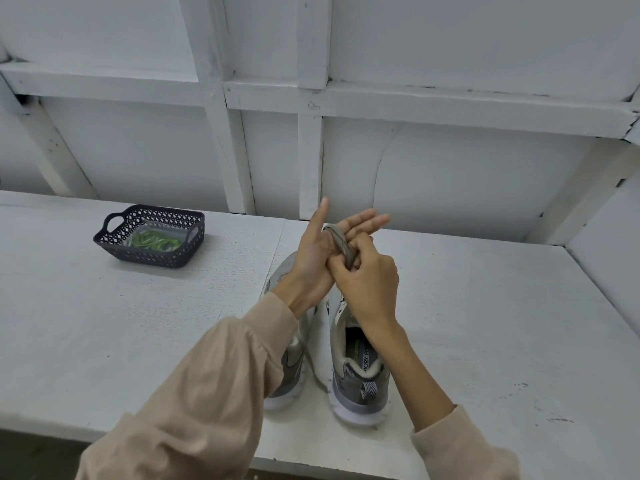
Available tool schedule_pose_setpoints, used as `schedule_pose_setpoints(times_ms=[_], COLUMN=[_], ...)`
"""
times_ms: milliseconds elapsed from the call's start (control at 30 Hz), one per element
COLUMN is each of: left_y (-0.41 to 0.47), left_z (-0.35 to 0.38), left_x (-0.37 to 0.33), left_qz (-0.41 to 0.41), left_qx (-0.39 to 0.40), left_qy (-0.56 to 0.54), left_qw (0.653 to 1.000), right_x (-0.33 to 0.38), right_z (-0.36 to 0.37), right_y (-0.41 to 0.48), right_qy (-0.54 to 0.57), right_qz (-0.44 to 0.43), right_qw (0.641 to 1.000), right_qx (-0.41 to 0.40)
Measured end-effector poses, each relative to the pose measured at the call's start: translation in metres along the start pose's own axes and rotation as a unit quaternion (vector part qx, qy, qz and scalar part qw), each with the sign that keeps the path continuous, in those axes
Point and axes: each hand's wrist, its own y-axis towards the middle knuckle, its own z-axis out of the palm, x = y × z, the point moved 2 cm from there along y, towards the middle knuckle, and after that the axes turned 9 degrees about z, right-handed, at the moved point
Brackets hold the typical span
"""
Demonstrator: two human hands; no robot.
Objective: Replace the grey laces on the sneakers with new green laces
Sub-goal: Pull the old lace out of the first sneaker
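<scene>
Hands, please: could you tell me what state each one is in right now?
Left hand: open, fingers straight, grey lace looped round them.
Right hand: closed, pinching the same grey lace.

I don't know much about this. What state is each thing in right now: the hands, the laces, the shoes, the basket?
left hand: fingers straight, lace looped round them.
right hand: pinches the lace.
grey lace: looped round the left hand's fingers, held above the sneakers.
sneakers: upright, side by side on the table.
green laces: bundled, lying in the basket.
basket: upright, apart from both hands.
</scene>
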Motion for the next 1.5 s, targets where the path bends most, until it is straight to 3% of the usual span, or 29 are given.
schedule_pose_setpoints(times_ms=[167,300,400,533,600,700,767,933,1067,1233,1500], left_y=[-0.001,-0.002,0.000,-0.004,-0.009,-0.017,-0.021,-0.028,-0.032,-0.025,-0.031], left_z=[0.002,-0.009,-0.015,-0.011,-0.005,0.003,0.008,0.007,0.004,0.005,0.002], left_x=[0.004,0.005,-0.002,-0.008,-0.006,0.002,0.004,0.003,0.007,0.003,0.005], left_qz=[-0.010,-0.001,0.037,0.027,0.007,-0.033,-0.054,-0.097,-0.107,-0.142,-0.172], left_qx=[-0.036,-0.054,-0.050,-0.057,-0.045,-0.009,0.028,0.086,0.081,0.010,0.043], left_qy=[0.014,0.027,0.002,-0.161,-0.184,-0.189,-0.178,-0.109,-0.053,-0.041,0.071], left_qw=[0.999,0.998,0.998,0.985,0.982,0.981,0.982,0.986,0.990,0.989,0.981], right_x=[0.000,-0.006,-0.011,-0.022,-0.025,-0.015,-0.012,-0.006,-0.005,-0.011,-0.016], right_z=[0.001,-0.003,-0.009,-0.016,-0.015,-0.017,-0.021,-0.030,-0.028,-0.021,-0.033], right_y=[-0.001,-0.006,-0.012,-0.009,0.000,0.007,0.011,0.010,0.009,0.006,0.004], right_qy=[0.126,0.191,0.313,0.495,0.509,0.489,0.490,0.449,0.405,0.446,0.373], right_qz=[0.064,0.074,0.104,0.252,0.311,0.319,0.315,0.295,0.265,0.334,0.250], right_qw=[0.990,0.973,0.922,0.817,0.774,0.719,0.702,0.716,0.773,0.741,0.773], right_qx=[0.007,0.109,0.203,0.153,0.213,0.377,0.409,0.445,0.410,0.374,0.448])
